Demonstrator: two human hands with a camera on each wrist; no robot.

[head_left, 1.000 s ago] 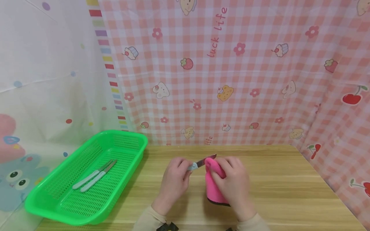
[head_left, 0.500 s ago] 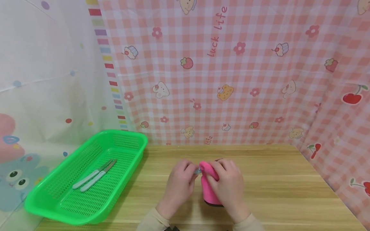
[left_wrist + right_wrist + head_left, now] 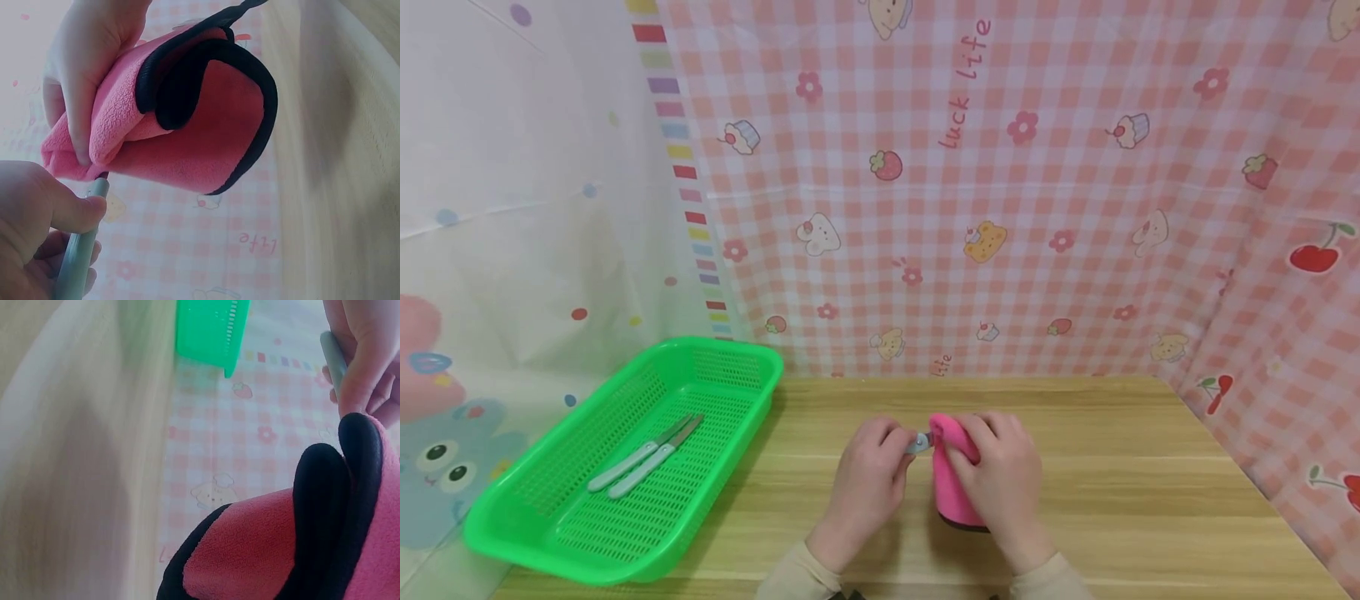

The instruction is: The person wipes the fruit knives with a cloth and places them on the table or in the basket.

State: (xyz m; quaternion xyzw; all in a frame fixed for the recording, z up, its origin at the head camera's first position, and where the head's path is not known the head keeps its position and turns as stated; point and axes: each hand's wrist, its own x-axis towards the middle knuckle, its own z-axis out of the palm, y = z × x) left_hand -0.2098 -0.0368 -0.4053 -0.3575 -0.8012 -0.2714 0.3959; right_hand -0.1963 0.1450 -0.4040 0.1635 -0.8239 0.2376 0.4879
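Observation:
In the head view my left hand (image 3: 868,475) grips a small knife (image 3: 919,442) by its pale handle, with the blade pointing right. My right hand (image 3: 1006,475) pinches a folded pink cloth (image 3: 953,492) with dark edging around the blade. Only a short bit of blade beside the handle shows; the cloth hides the rest. From the left wrist, the handle (image 3: 76,259) lies along my curled fingers, and the cloth (image 3: 187,150) hangs in folds with its black border. In the right wrist view the cloth (image 3: 250,544) fills the lower right, below the knife handle (image 3: 335,359).
A green perforated plastic basket (image 3: 484,521) stands at the left of the wooden table (image 3: 1135,500). Inside it, two similar knives (image 3: 643,473) lie side by side. Pink checked fabric (image 3: 880,283) hangs behind the table and along its right side.
The hands drew together and the cloth slid over the blade up to the handle. Now the cloth sits slightly farther right, showing a little blade; the exposed tip is no longer visible.

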